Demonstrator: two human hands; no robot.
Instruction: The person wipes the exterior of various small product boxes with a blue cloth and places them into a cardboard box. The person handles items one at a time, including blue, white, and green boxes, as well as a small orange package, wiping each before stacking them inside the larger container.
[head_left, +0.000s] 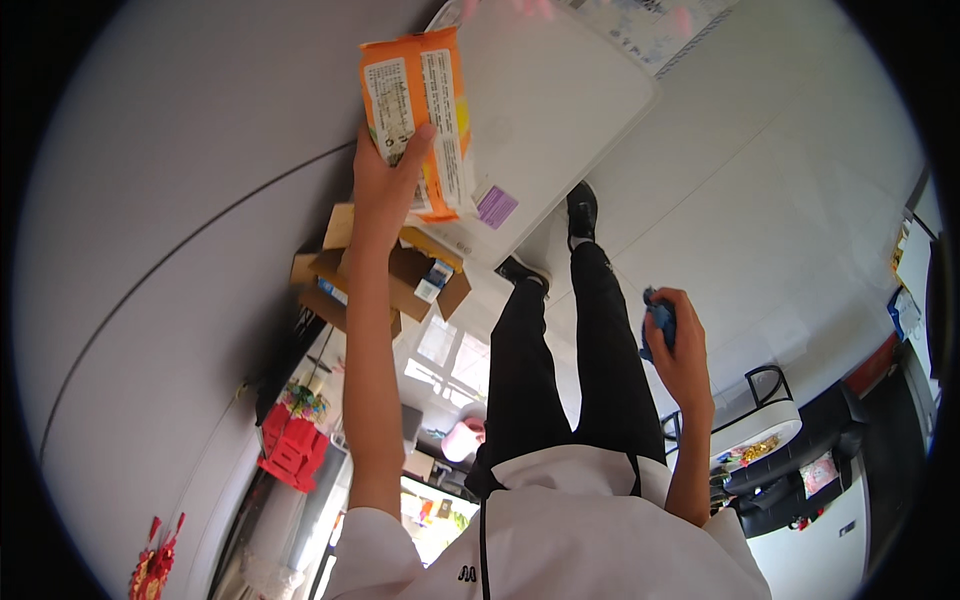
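My left hand (390, 176) grips an orange soft-plastic packet (415, 97) by its lower part, thumb across the front. White printed panels cover the packet's face. It is held above or against a translucent white table top or lid (555, 112); the exact contact cannot be told. A purple label (496, 207) sticks to that surface near its corner. My right hand (681, 345), out to the right over the floor, is closed around a crumpled blue cloth (660, 322).
Open cardboard boxes (405, 277) stand beneath my left forearm, with small packages inside. A pale wall (172, 150) runs along the left. Further back are a red object (292, 448), a pink bin (463, 439), a white table (772, 424) and a black sofa (817, 435).
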